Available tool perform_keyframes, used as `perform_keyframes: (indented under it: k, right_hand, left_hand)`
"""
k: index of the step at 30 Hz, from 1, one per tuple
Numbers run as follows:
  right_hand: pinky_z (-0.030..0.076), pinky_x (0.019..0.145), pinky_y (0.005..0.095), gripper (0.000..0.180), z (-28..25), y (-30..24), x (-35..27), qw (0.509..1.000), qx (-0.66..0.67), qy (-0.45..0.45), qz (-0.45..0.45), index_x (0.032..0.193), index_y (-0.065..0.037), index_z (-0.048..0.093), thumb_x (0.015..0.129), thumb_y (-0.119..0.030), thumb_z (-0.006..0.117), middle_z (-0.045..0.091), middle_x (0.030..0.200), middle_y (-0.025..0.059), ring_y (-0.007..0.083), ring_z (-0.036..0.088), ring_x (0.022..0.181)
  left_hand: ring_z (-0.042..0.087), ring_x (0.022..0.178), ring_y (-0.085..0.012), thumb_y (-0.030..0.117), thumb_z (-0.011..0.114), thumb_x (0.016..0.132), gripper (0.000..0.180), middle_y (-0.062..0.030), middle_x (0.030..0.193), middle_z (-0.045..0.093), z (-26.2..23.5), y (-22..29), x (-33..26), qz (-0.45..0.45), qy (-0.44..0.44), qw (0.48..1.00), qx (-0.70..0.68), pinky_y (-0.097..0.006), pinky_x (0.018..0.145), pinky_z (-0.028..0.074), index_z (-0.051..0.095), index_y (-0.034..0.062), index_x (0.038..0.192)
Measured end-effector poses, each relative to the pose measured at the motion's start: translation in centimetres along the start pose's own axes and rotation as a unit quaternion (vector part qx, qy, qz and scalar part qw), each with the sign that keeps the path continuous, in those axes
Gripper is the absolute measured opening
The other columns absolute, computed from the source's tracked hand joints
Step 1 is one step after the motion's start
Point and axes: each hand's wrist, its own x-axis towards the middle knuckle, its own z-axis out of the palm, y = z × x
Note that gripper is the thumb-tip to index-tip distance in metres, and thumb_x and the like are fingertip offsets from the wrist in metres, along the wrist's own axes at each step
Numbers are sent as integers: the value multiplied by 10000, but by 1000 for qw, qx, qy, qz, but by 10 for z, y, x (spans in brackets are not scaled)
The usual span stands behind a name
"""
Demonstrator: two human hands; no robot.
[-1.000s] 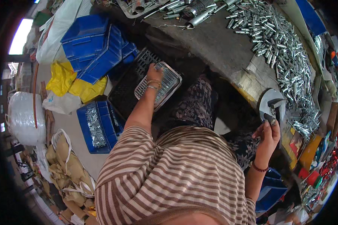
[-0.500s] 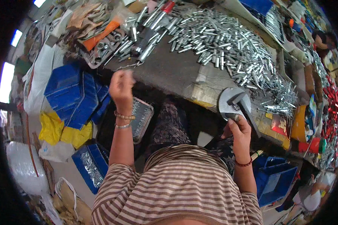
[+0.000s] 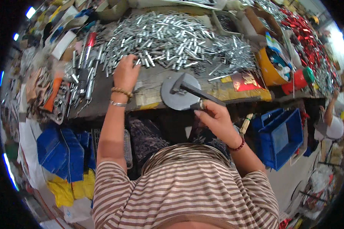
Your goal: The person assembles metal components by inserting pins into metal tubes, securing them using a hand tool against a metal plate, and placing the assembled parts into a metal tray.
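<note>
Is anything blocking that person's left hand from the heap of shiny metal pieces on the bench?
Nothing visible does: the left hand is at the near edge of the heap of metal pieces, though contact is unclear. The hammer and round grey disc sit off to the right.

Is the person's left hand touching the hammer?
Apart. The head view shows workbench and part of the round metal disc between the left hand and hammer.

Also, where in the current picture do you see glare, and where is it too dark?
Head view: glare whites out a patch near the upper right rim; head view: metal pieces throw small highlights; head view: deep shadow under the workbench, black corners.
</note>
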Motion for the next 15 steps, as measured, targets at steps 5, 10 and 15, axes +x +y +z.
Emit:
perform_keyframes:
  k: [5, 10, 15]
  right_hand:
    - [502, 646, 401, 196, -53, -15, 38, 935, -257, 166, -180, 969, 4, 640, 867, -98, 773, 607, 839, 157, 279, 643, 714]
    - [539, 745, 464, 147, -68, -7, 76, 753, -617, 126, -190, 927, -44, 662, 816, -114, 729, 619, 991, 138, 357, 656, 933]
    - [555, 811, 443, 221, -76, -12, 81, 728, -656, 16, -200, 977, -92, 686, 767, -106, 754, 632, 1044, 92, 300, 636, 1056]
  left_hand:
    - [613, 793, -75, 155, 710, 973, 387, 18, 899, 621, -16, 14, -6, -178, -37, 896, -404, -244, 647, 517, 616, 30, 1327]
    - [597, 731, -85, 187, 628, 1013, 358, 11, 914, 644, -57, 53, -59, -164, -68, 870, -460, -240, 666, 512, 604, 46, 1341]
    - [662, 843, -83, 47, 742, 931, 205, -18, 962, 694, -27, 78, -100, -189, -166, 791, -557, -255, 722, 547, 665, 29, 1121]
